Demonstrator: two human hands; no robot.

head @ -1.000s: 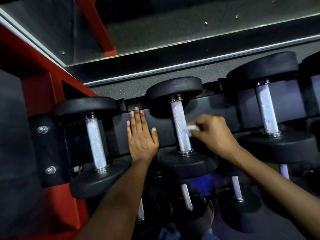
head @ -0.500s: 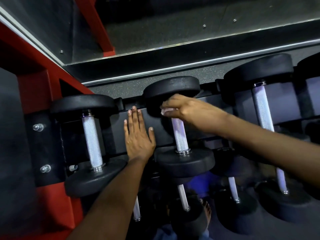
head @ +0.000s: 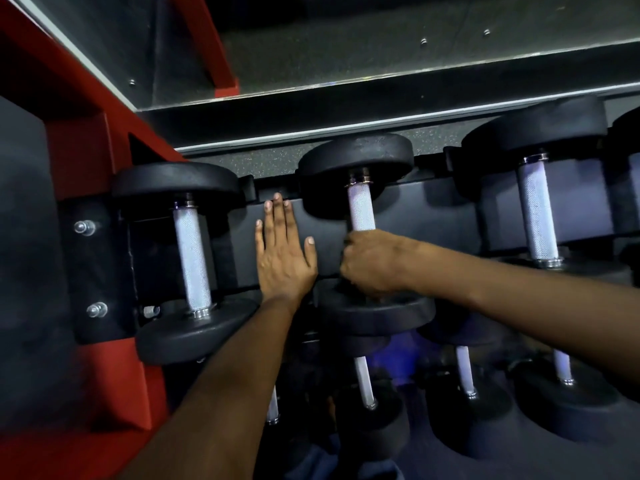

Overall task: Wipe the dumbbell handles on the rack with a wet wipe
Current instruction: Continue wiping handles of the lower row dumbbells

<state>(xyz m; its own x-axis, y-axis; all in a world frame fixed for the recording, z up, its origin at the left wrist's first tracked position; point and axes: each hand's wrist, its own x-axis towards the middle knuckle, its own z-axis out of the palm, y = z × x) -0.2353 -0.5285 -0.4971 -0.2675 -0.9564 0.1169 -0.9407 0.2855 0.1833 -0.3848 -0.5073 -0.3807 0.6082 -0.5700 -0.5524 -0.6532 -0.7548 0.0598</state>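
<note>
I see the right hand (head: 372, 263) clenched round the lower end of the middle dumbbell handle (head: 361, 211); wipe hidden inside the fist. Left hand (head: 284, 254) flat, fingers straight, on the rack (head: 325, 251) just beside it. No readable markings.

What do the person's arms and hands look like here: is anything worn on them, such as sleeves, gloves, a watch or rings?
Both forearms are bare as far as the picture shows; no sleeves come into view. The left hand and the right hand wear no gloves. No watch, band or ring is visible on either. The fingernails on the left hand are short and plain.
</note>
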